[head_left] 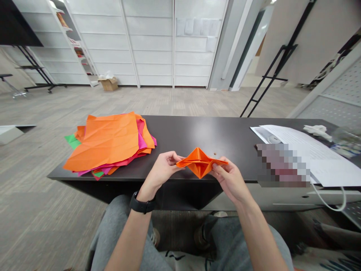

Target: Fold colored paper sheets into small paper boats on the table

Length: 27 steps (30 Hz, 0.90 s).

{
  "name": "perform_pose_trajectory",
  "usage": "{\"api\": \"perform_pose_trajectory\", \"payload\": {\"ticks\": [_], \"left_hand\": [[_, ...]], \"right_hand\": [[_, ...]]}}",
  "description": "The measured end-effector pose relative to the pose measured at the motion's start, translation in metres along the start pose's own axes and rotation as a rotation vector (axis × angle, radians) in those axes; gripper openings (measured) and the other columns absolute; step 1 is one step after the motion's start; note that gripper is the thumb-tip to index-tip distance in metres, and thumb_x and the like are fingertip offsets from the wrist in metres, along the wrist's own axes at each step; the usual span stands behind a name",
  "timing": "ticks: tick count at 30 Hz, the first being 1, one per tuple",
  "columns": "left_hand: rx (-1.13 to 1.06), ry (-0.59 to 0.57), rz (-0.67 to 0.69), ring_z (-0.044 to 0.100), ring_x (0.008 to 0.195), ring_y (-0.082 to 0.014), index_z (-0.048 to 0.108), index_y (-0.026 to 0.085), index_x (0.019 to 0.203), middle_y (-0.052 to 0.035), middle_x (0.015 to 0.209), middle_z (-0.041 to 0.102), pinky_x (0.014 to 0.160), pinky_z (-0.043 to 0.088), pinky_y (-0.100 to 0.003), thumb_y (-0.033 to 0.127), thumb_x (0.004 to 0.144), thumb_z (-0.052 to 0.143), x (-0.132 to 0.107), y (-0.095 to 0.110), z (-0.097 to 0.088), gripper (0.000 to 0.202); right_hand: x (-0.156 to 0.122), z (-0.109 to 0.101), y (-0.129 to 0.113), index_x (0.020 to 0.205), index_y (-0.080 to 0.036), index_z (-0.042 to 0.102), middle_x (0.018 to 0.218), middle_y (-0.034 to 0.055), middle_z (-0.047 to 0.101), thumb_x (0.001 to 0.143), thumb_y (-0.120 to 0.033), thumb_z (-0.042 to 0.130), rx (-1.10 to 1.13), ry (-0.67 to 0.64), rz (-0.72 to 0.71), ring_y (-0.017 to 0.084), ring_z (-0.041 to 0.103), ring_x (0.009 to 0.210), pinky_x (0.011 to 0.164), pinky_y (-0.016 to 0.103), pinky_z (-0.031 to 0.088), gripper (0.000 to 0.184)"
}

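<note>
An orange folded paper piece (pixel 198 162) is held up over the front edge of the dark table, between both hands. It has two pointed side flaps and a diamond-shaped middle that bulges above and below. My left hand (pixel 166 166) pinches its left point between thumb and fingers. On the opposite side, my right hand (pixel 227 174) grips the right flap, thumb in front. To the left lies a loose pile of creased paper sheets (pixel 108 141), orange on top, with pink, red and green edges showing beneath.
Printed white sheets (pixel 318 154) lie on the table's right side, partly beside a blurred-out object (pixel 283 165). Behind them are a crumpled tissue (pixel 318 130) and a clear plastic package (pixel 348 141). A white cable (pixel 335 209) hangs off the front edge. The dark table (pixel 180 130) has a cardboard box (pixel 109 83) beyond it.
</note>
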<state>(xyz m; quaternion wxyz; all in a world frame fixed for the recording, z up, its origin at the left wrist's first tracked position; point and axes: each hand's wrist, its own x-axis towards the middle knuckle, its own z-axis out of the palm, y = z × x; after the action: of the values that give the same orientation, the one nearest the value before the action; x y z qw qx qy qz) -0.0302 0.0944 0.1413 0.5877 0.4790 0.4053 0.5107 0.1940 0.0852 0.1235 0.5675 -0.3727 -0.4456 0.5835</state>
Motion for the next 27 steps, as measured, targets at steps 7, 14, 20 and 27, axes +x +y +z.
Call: {"api": "perform_pose_trajectory", "payload": {"ticks": [7,14,20,27], "left_hand": [[-0.14,-0.041,-0.102,0.075,0.079,-0.0185,0.056,0.014,0.07,-0.0035,0.081,0.075,0.074,0.058,-0.027,0.026,0.062,0.09,-0.002,0.0,-0.002,0.037],[-0.097,-0.048,-0.103,0.072,0.08,-0.0142,0.06,0.014,0.076,-0.0005,0.083,0.074,0.078,0.056,-0.025,0.022,0.062,0.089,-0.004,0.002,-0.007,0.032],[-0.029,-0.009,-0.012,0.067,0.07,-0.011,0.062,0.013,0.073,0.0025,0.074,0.069,0.072,0.057,-0.024,0.026,0.066,0.087,-0.004,0.004,-0.005,0.029],[-0.075,0.022,-0.015,0.068,0.07,-0.0109,0.064,0.012,0.074,-0.0005,0.076,0.072,0.073,0.059,-0.024,0.023,0.063,0.089,-0.001,-0.004,-0.003,0.03]], "right_hand": [[0.004,-0.001,0.002,0.09,-0.024,0.071,0.104,0.0008,0.079,0.069,-0.037,0.088,0.216,0.056,0.108,0.018,0.075,0.094,0.088,0.031,0.06,0.03],[0.002,0.007,0.001,0.09,-0.024,0.072,0.099,0.0005,0.079,0.067,-0.037,0.089,0.194,0.084,0.101,0.016,0.076,0.086,0.082,0.029,0.063,0.032],[0.0,0.01,0.003,0.086,-0.021,0.071,0.09,-0.0004,0.077,0.067,-0.037,0.089,0.123,0.143,0.028,0.015,0.074,0.081,0.073,0.027,0.064,0.03],[0.003,0.01,0.004,0.08,-0.021,0.068,0.092,0.001,0.077,0.061,-0.039,0.091,0.203,0.217,0.06,0.015,0.074,0.08,0.073,0.026,0.063,0.034]]}}
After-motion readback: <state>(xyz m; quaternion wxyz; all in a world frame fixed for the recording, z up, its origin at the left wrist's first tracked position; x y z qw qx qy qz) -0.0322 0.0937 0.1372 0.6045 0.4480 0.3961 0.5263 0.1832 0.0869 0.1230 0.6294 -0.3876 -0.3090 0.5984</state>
